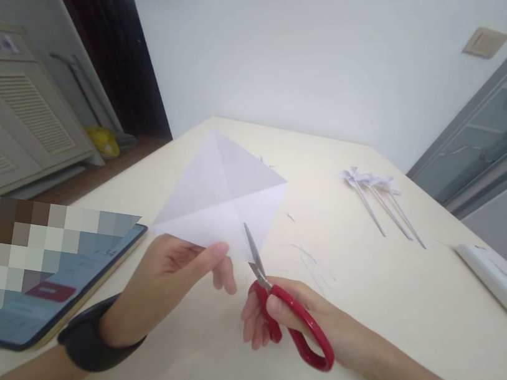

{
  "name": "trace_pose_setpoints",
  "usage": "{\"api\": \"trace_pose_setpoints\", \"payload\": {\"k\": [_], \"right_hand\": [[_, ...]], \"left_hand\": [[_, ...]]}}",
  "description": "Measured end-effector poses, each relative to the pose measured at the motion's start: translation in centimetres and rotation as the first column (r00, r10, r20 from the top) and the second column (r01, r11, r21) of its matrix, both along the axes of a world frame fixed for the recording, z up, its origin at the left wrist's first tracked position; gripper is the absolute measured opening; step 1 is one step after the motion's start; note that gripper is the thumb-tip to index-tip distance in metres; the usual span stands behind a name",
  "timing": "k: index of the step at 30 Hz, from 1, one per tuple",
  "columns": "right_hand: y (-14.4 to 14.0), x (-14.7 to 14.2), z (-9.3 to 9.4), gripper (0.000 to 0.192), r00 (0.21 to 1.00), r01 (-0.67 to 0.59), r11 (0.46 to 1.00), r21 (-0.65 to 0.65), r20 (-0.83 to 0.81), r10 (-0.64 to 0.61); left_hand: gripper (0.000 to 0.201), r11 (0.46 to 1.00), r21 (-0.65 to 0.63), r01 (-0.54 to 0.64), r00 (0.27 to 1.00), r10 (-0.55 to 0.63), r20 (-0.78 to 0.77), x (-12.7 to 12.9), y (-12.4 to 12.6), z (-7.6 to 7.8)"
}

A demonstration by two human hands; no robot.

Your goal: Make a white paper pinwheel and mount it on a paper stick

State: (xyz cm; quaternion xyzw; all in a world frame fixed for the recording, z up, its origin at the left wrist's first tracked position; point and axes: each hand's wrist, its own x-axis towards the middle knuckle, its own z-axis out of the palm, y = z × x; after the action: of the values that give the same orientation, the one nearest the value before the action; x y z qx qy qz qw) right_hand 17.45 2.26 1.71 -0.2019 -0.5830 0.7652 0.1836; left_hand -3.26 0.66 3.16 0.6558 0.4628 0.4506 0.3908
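Observation:
My left hand (189, 266) pinches the near edge of a white square sheet of paper (224, 195), thumb on top and fingers beneath. Two diagonal creases cross in the middle of the sheet, which is held up above the table. Red-handled scissors (300, 313) are gripped in my right hand (281, 307). Their blades are slightly parted at the paper's near right corner, one blade lying over the sheet and the other below it. How deep any cut goes, I cannot tell.
Three paper pinwheels on sticks (372, 184) lie at the back right of the table (284, 377). Thin paper scraps (313, 264) are scattered near the middle. A phone or tablet (73, 297) rests at the left, a white packet (495, 284) at the right edge.

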Motion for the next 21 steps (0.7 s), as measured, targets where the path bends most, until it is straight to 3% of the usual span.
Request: {"api": "trace_pose_setpoints", "payload": {"k": [21], "right_hand": [[-0.11, -0.08, 0.04, 0.042, 1.000, 0.026, 0.999, 0.024, 0.002, -0.026]], "left_hand": [[0.037, 0.999, 0.017, -0.031, 0.999, 0.031, -0.030, 0.03, 0.00, 0.01]]}}
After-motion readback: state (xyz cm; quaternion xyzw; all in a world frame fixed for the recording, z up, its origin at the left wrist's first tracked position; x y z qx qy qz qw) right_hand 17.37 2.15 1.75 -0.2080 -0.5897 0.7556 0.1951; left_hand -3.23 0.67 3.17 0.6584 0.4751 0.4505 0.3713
